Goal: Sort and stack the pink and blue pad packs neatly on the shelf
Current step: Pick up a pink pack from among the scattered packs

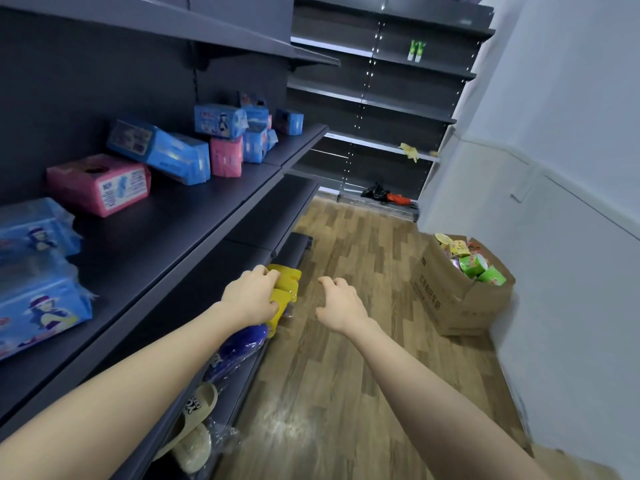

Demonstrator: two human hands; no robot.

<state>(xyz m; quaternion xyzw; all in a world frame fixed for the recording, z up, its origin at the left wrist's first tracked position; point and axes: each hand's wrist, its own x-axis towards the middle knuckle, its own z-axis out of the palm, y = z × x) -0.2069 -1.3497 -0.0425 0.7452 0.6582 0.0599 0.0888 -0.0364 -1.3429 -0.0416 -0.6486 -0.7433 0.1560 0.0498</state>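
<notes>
Nearest, the right grip (341,306) hangs loosely curled and empty; the left grip (251,296) curls over a yellow thing (285,278), hold unclear. On the shelf (180,230), from nine to eleven o'clock, lie blue packs (38,306) and pink packs (98,183), scattered and tilted. They are likely light, squashy and slick-filmed; take them across the broad sides.

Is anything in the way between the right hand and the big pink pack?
Nothing visible. The right hand hangs over the floor, and the shelf in front of the pink pack is bare. The left hand is lower, gripping a yellow thing.
</notes>
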